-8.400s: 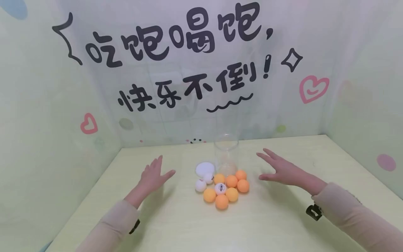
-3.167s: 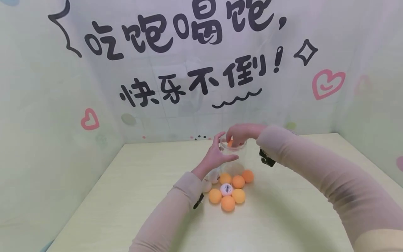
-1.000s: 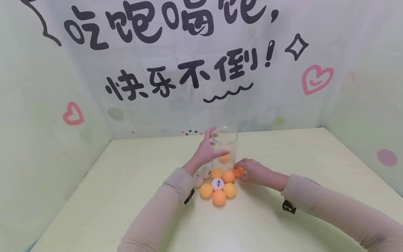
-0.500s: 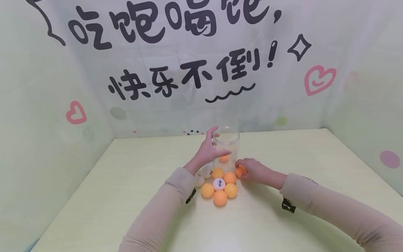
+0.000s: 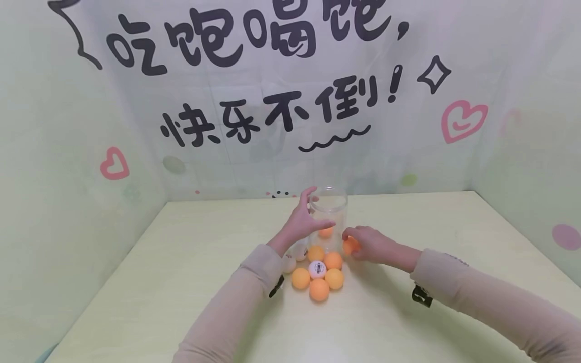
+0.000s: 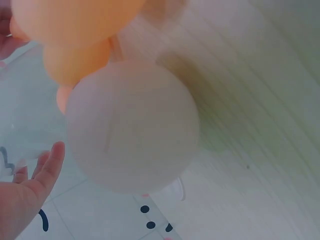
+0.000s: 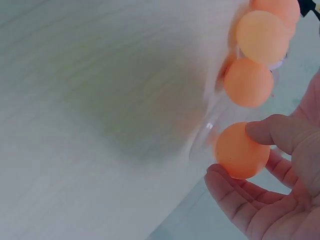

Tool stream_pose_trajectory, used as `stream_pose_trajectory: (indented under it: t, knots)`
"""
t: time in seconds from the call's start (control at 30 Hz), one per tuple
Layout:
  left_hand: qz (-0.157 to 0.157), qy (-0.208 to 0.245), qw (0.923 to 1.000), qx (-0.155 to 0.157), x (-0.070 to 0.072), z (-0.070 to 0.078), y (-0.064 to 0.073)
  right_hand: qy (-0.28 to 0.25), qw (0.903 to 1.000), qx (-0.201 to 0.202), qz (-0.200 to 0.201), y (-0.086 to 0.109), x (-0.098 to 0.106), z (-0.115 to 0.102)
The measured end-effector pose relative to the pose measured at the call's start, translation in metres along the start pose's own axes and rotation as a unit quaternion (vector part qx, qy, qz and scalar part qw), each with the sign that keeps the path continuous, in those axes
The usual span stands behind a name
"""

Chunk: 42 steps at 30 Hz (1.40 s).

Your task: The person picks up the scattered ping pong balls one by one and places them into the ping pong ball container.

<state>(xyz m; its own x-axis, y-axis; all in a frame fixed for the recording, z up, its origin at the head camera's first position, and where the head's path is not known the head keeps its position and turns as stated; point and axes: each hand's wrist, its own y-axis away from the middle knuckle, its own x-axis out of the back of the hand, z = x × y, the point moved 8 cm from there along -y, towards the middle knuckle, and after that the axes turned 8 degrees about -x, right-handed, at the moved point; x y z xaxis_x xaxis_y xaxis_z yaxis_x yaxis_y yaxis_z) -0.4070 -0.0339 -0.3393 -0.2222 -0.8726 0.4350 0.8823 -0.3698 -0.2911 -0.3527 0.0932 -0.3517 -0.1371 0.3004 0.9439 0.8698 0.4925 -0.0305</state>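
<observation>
A clear cylindrical jar (image 5: 335,218) stands upright on the table, with one orange ping-pong ball (image 5: 325,231) inside. My left hand (image 5: 301,222) holds it from the left, thumb across the front and fingers round the far side. To the right of the jar, my right hand (image 5: 374,245) pinches another orange ping-pong ball (image 7: 242,151) between thumb and fingers, low near the tabletop. Several loose orange balls (image 5: 319,290) lie clustered before the jar around a printed white ball (image 5: 317,269). Plain white balls (image 6: 132,127) sit left of them, partly covered by my left arm.
The pale wooden table (image 5: 204,282) is enclosed by a printed curtain (image 5: 254,166) at the back and sides. A black strap piece (image 5: 421,296) hangs under the right sleeve.
Since the first frame, my left hand has come to the jar and one orange ball has entered it by way of my right hand. That hand has since come down to another ball.
</observation>
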Motion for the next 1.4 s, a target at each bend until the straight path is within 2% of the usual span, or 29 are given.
stream_pose_trajectory:
  t: [0.2, 0.43, 0.9, 1.17, 1.4]
  knots:
    - [0.001, -0.005, 1.0000, -0.006, 0.001, 0.001, 0.000, 0.013, 0.9997, -0.015, -0.013, 0.001, 0.011, 0.001]
    - [0.000, -0.007, 1.0000, 0.002, 0.001, 0.000, 0.000, 0.035, 0.9993, 0.009, -0.008, 0.003, 0.039, -0.010]
    - [-0.001, -0.005, 1.0000, 0.003, -0.001, -0.001, 0.001, 0.041, 0.9990, 0.013, 0.010, -0.001, 0.089, -0.024]
    - [0.003, -0.001, 1.0000, 0.005, -0.001, -0.002, -0.001, 0.049, 0.9937, 0.072, 0.071, -0.003, 0.121, -0.042]
    - [-0.002, 0.006, 0.9999, 0.011, -0.001, -0.002, 0.000, 0.043, 0.9925, 0.086, 0.075, -0.014, 0.128, -0.049]
